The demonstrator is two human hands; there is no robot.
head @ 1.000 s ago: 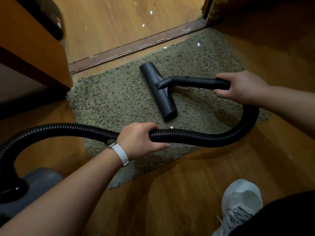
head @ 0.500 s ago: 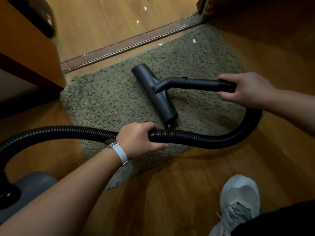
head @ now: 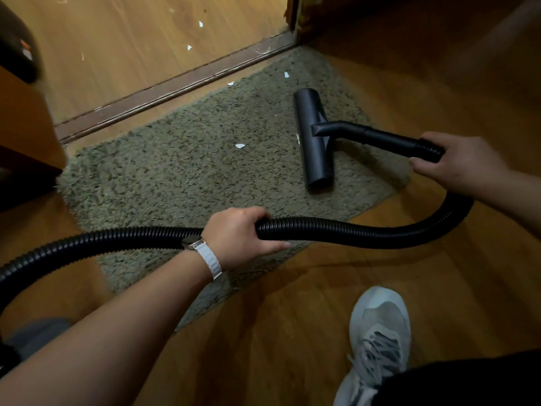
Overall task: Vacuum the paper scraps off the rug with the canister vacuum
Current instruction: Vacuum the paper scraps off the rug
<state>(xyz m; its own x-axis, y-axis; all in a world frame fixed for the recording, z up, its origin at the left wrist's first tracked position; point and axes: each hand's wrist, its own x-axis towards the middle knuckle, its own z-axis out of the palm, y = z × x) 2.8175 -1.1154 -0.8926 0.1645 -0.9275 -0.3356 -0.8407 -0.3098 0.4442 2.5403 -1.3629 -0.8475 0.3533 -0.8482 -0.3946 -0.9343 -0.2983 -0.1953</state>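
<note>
A shaggy olive rug [head: 175, 177] lies on the wooden floor. The black floor nozzle [head: 313, 142] rests on the rug's right part. My right hand [head: 459, 164] grips the black wand [head: 380, 137] where it meets the ribbed hose [head: 351, 232]. My left hand [head: 240, 235] is closed around the hose over the rug's near edge. A white paper scrap [head: 240, 145] lies mid-rug, left of the nozzle. Another scrap [head: 286, 74] sits near the rug's far edge, and a third scrap [head: 231, 83] lies at the far edge. The grey canister [head: 38, 332] shows at the lower left.
A door threshold strip [head: 175, 86] runs along the rug's far side, with more scraps [head: 189, 47] on the floor beyond it. A wooden cabinet [head: 26, 121] stands at the left. My grey sneaker [head: 377, 338] is on the floor at the lower right. A door frame [head: 295, 19] rises at the top.
The nozzle has moved right across the rug and now lies nearly front to back. A paper scrap mid-rug that was not visible before now shows left of it. Both hands keep their grips.
</note>
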